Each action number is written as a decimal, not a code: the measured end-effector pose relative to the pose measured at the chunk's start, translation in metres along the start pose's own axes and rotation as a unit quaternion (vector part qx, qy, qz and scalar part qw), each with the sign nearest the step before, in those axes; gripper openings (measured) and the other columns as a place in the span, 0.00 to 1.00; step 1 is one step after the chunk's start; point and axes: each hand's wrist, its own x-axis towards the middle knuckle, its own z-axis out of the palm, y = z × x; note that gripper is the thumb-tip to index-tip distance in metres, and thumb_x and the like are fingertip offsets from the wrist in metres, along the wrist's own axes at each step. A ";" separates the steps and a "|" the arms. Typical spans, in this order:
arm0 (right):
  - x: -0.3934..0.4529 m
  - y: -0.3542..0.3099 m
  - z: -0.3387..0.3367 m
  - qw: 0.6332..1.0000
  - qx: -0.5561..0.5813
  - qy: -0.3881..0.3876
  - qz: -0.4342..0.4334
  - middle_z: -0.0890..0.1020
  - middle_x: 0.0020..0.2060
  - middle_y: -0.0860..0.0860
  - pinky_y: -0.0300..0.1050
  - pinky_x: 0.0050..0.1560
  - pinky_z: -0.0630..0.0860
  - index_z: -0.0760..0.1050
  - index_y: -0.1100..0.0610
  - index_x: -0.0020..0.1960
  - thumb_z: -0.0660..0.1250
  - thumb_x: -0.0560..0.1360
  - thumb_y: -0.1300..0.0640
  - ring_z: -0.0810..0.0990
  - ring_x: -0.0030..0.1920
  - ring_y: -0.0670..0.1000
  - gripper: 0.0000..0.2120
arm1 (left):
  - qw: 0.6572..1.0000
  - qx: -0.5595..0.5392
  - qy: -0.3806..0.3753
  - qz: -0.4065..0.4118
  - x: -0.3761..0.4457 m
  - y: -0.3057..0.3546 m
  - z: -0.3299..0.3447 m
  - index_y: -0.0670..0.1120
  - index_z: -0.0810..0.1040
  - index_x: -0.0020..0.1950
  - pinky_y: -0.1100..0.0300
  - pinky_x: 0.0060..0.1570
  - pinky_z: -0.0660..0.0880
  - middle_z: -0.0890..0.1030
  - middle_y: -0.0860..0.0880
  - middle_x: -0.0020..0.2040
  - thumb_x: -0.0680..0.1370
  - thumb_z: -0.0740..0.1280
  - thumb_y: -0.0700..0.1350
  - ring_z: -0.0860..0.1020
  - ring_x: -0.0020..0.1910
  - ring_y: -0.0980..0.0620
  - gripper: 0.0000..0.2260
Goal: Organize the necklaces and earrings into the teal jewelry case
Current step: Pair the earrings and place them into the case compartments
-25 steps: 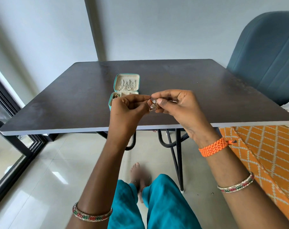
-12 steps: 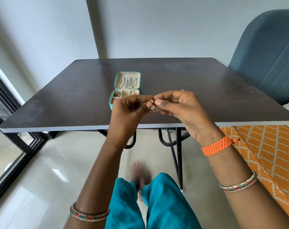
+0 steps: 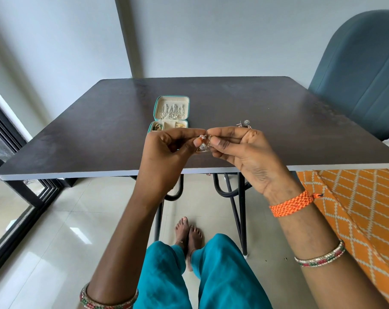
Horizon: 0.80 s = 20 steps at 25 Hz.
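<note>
- Head view: I have both hands raised above the near edge of the counter (image 3: pixel 100 139), about the middle of the frame, so the piece sits right under my eyes.
- My left hand (image 3: pixel 169 152) pinches the upper end of a triangular earring (image 3: pixel 203 147) between thumb and forefinger; my right hand (image 3: pixel 240 150) pinches it from the 3 o'clock side, the other fingers curled. Two grips on so small a thing suggest I am working its hook or back; the fitting itself is too small to tell.
- The teal jewelry case (image 3: pixel 170 114) lies open at 11 o'clock of my hands, lid flat towards the far edge, so both halves are within easy reach.
- Necklaces (image 3: pixel 172 111) hang in a row inside the lid, I judge to keep the chains untangled; the tray below has small compartments, some already filled.
- More loose earrings (image 3: pixel 244 123) wait on the counter at 12 o'clock, just beyond my right hand.
</note>
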 end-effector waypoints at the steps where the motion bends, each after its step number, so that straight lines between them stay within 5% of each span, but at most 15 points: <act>1: 0.001 0.002 0.000 1.000 -0.010 -0.002 -0.001 0.85 0.38 0.52 0.37 0.42 0.79 0.81 0.59 0.46 0.69 0.70 0.69 0.83 0.39 0.47 0.08 | 1.000 -0.005 0.001 -0.010 0.000 -0.003 -0.002 0.50 0.82 0.47 0.65 0.47 0.79 0.84 0.59 0.39 0.74 0.69 0.34 0.83 0.43 0.56 0.11; 12: 0.010 0.028 0.005 0.992 -0.099 -0.034 0.068 0.85 0.40 0.54 0.41 0.47 0.82 0.81 0.59 0.48 0.63 0.74 0.72 0.84 0.41 0.47 0.12 | 0.970 -0.064 -0.015 -0.234 -0.011 -0.030 -0.017 0.44 0.82 0.51 0.63 0.47 0.80 0.84 0.46 0.47 0.79 0.62 0.35 0.83 0.45 0.52 0.09; 16: 0.013 0.027 0.009 0.992 -0.108 -0.030 0.060 0.84 0.44 0.58 0.41 0.47 0.82 0.81 0.61 0.50 0.66 0.75 0.67 0.84 0.42 0.49 0.07 | 0.971 -0.060 -0.021 -0.229 -0.008 -0.030 -0.020 0.44 0.82 0.51 0.61 0.49 0.80 0.85 0.45 0.47 0.78 0.65 0.38 0.83 0.45 0.51 0.07; 20: 0.037 0.026 0.022 0.987 -0.159 -0.011 0.007 0.84 0.38 0.56 0.38 0.41 0.82 0.81 0.62 0.45 0.70 0.71 0.67 0.82 0.36 0.47 0.04 | 0.989 -0.030 0.027 -0.145 0.007 -0.035 -0.020 0.40 0.83 0.48 0.64 0.41 0.79 0.85 0.46 0.39 0.73 0.70 0.36 0.83 0.38 0.51 0.05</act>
